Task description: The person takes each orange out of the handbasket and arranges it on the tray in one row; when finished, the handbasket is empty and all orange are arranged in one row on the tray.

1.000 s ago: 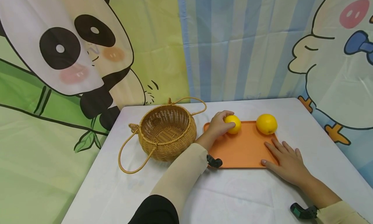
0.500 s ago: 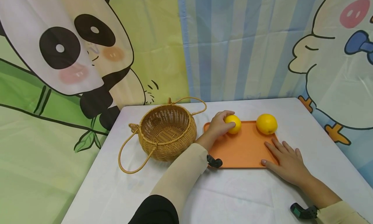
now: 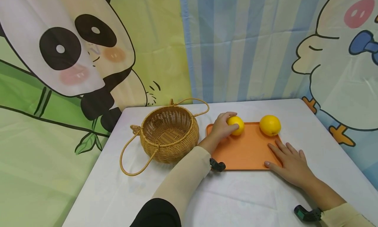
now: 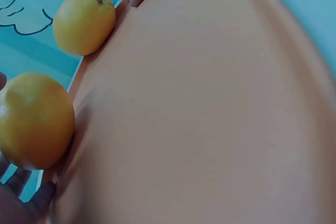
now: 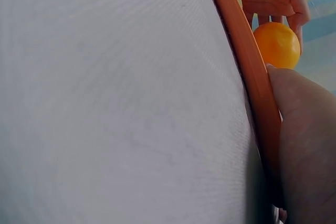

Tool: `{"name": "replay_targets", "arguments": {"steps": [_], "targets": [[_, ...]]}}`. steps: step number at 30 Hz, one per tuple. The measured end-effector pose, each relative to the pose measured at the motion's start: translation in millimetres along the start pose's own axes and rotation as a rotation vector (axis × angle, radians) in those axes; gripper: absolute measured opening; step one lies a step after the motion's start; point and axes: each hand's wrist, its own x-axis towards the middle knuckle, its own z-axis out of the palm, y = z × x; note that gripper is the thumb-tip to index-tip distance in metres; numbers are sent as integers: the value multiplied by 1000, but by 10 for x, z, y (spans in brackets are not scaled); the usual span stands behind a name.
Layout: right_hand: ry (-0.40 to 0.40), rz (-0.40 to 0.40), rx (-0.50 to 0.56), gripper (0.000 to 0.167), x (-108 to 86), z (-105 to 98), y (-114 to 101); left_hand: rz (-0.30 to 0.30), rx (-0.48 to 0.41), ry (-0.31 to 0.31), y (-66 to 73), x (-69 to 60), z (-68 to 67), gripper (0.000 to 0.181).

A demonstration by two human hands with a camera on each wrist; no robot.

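Note:
Near the back left corner of an orange-coloured tray, my left hand grips a yellow-orange orange, thumb on the near side and fingers behind. The left wrist view shows that orange low over the tray with fingertips beside it. A second, similar orange sits at the tray's back right corner, untouched. My right hand rests with spread fingers over the tray's right front corner. In the right wrist view its thumb lies along the tray rim.
Left of the tray stands a round wicker basket with two loop handles, one out to the left and one at the back right. A white cloth covers the table. Behind it hangs a cartoon-printed curtain.

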Motion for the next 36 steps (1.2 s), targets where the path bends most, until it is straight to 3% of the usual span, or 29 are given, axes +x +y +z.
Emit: {"name": "replay_targets", "arguments": {"steps": [9, 19, 36], "targets": [[-8, -7, -5, 94, 4, -24, -5, 19, 22, -3, -1, -44, -9, 59], [-19, -5, -5, 95, 15, -46, -26, 72, 68, 58, 0, -135, 3, 72], [-6, 18, 14, 98, 39, -102, -75, 151, 341, 106, 31, -380, 44, 82]]}}
